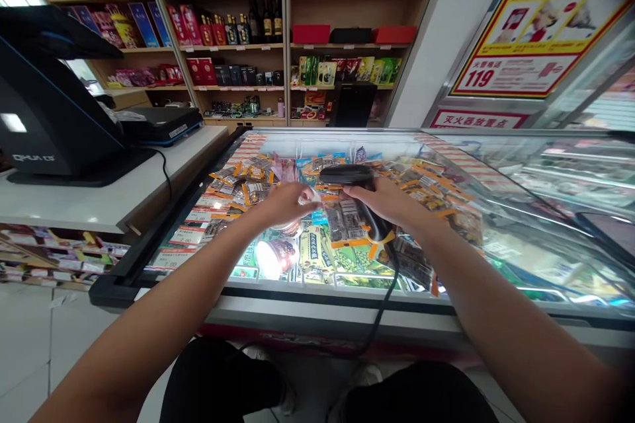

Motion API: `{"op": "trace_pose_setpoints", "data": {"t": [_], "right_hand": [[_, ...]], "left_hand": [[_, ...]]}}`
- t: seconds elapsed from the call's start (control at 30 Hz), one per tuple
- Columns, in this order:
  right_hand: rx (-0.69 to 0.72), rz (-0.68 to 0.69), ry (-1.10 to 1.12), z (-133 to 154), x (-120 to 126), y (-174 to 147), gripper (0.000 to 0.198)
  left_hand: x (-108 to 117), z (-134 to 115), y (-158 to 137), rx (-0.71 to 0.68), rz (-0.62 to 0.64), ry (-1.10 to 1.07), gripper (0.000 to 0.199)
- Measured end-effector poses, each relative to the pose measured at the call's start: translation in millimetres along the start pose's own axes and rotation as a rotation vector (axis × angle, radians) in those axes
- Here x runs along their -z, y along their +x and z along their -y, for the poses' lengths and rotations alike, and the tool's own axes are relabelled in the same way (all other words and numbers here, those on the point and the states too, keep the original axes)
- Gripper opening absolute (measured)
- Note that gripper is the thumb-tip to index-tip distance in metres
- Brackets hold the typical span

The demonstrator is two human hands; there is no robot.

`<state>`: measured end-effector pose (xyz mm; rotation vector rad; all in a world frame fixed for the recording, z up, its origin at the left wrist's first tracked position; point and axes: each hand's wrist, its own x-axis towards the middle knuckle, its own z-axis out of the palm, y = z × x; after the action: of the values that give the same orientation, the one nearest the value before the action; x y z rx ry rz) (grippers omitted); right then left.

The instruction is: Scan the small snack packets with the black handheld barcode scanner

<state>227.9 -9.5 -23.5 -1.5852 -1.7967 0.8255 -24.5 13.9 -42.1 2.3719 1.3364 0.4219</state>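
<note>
My right hand (pixel 387 200) is wrapped round the handle of a black handheld barcode scanner (pixel 347 176), its head pointing left. A black cable (pixel 385 304) runs from the handle down over the freezer's front edge. Just left of the scanner, my left hand (pixel 292 203) is closed, its thumb and fingers curled together; something whitish shows at them, too small to name. Below both hands lie several small clear packets (pixel 347 219) with orange edges and dark contents. Green wrapped packs (pixel 315 248) and a round tub (pixel 284 254) show near the front.
The hands are above a glass-topped chest freezer (pixel 278 297) with price labels (pixel 186 238) along its left side. To the left, a counter (pixel 198 152) bears a black checkout terminal (pixel 64 99). Shelves (pixel 233 49) of boxes and bottles stand behind; a poster (pixel 536 33) hangs at right.
</note>
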Motion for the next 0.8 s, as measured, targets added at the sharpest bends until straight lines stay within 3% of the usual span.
{"op": "trace_pose_setpoints", "data": {"t": [0.13,0.27,0.4,0.53,0.67,0.8], "right_hand": [[0.005,0.035,0.127,0.8,-5.7,-0.1,0.038],[0.021,-0.011,0.247,8.6,-8.5,-4.6,0.034],[0.005,-0.028,0.466,14.5,-7.7,-6.1,0.028],[0.013,-0.077,0.462,13.5,-4.1,-5.2,0.020],[0.059,0.180,0.454,14.7,-2.4,-11.3,0.029],[0.102,0.285,0.410,14.7,-4.5,-15.6,0.029]], "left_hand": [[-20.9,-10.0,-0.1,-0.076,0.067,-0.056,0.062],[-16.3,-7.1,0.9,-0.059,0.105,-0.335,0.050],[-3.1,0.9,3.5,0.053,0.040,-0.739,0.034],[12.6,16.0,10.8,0.115,-0.218,-1.038,0.018],[28.5,28.3,16.8,0.186,-0.579,-1.209,0.019],[36.5,33.7,17.8,0.241,-0.713,-1.254,0.019]]}}
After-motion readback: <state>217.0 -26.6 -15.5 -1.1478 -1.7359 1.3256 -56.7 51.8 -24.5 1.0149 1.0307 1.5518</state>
